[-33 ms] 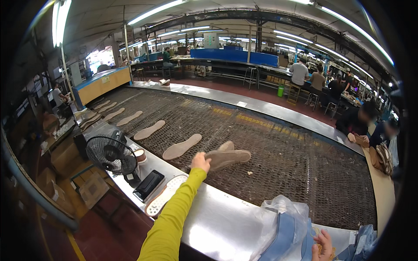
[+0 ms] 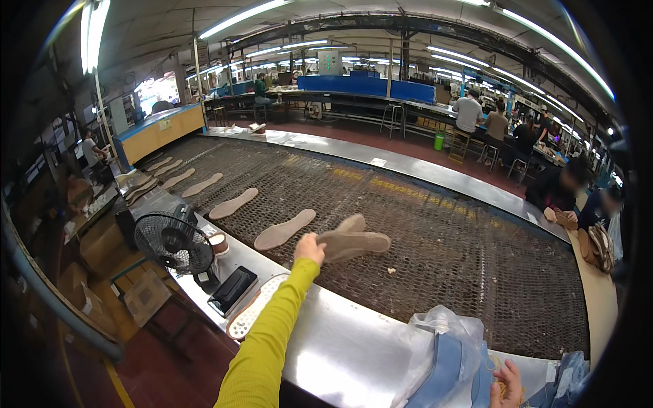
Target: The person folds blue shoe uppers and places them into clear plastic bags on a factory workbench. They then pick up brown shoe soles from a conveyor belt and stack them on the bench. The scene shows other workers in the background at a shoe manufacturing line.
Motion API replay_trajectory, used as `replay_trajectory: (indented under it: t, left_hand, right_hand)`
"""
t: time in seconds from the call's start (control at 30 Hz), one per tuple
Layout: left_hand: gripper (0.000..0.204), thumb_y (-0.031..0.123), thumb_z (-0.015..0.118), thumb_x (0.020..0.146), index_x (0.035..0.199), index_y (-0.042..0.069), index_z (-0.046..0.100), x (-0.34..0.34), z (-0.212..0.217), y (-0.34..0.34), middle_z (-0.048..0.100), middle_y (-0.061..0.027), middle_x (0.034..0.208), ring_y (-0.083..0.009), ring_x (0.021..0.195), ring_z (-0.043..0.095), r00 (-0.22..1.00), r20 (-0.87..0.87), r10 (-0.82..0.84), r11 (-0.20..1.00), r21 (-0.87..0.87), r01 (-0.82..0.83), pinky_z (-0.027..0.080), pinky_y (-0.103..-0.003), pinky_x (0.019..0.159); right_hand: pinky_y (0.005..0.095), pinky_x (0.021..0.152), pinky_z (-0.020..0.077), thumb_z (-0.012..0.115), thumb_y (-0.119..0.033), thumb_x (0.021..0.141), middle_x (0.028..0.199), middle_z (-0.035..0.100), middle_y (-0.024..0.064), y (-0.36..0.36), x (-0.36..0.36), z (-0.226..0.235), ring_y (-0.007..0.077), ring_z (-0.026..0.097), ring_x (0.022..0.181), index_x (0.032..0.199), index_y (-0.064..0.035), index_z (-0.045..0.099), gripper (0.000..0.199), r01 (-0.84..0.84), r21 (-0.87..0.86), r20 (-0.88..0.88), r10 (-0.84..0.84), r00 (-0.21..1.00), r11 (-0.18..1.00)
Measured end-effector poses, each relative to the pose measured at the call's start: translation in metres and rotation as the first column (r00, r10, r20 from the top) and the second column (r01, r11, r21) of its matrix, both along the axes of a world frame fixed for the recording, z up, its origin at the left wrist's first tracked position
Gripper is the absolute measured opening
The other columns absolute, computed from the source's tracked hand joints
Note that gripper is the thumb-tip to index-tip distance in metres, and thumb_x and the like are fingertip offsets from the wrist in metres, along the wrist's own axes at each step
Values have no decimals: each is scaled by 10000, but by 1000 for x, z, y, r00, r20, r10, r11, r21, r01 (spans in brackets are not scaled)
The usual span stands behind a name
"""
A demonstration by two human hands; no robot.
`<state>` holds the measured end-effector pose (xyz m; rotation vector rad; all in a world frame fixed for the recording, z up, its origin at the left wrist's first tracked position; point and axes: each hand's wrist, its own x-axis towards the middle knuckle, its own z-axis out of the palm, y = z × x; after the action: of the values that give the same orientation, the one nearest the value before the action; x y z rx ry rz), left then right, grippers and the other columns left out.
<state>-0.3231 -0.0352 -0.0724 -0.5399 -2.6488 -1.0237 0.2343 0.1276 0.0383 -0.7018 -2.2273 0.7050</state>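
My left hand, in a yellow-green sleeve, is closed on the near end of a brown shoe insole, low over the dark mesh conveyor. A second insole shows partly behind the held one. To the left, another insole lies flat on the mesh, with several more in a row beyond it. At the lower right my right hand has its fingers bent and apart, with nothing visible in them. It is beside blue sheets in a clear plastic bag.
Along the near metal ledge stand a black fan, a black case and a white perforated sole. Two people sit at the conveyor's right end, by a pile of brown shoe parts. Other workers sit at far benches.
My left hand has shifted slightly left, still gripping the insole. The insole behind has tilted up a little, and my right hand has barely moved.
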Motion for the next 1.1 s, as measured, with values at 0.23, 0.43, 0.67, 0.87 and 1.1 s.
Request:
replay_trajectory:
  t: [0.23,0.43,0.67,0.87,1.1]
  left_hand:
    - [467,237,748,718,1086,-9,596,-106,-9,-72,614,-248,1082,-390,1034,584,957,23,288,954,82,-288,475,-432,883]
    - [670,415,775,672,1199,44,591,-178,-46,-107,510,-234,1271,-371,1126,537,863,193,467,880,-193,-433,416,-393,985]
    - [801,402,773,697,1315,-2,462,-170,-31,-103,524,-227,1276,-313,1195,508,836,533,133,984,29,-175,392,-384,1013]
    - [780,386,802,641,1279,64,490,-81,3,-44,527,-199,1249,-337,1124,541,980,96,-175,942,-274,194,454,-411,937]
    - [510,181,701,750,1216,174,495,3,51,16,539,-150,1169,-332,1017,596,963,38,-269,854,-453,256,492,-437,839]
  right_hand:
    - [348,857,504,564,8,883,1232,511,190,17,20,-11,274,587,1018,1194,61,539,315,18,-206,-153,-50,987,978]
    - [359,879,496,563,10,888,1263,478,188,29,26,-20,276,567,1044,1199,73,530,319,112,98,7,-113,994,989]
    - [336,884,485,536,4,903,1265,482,185,27,27,-30,256,569,1046,1202,56,542,303,165,84,77,-171,982,983]
    - [334,873,489,525,19,901,1265,493,202,20,0,-32,267,585,1032,1195,69,541,298,123,119,102,-135,985,985]
    - [341,856,504,532,27,895,1320,449,215,-2,-12,-15,291,584,1045,1195,82,534,306,-26,190,102,7,995,982]
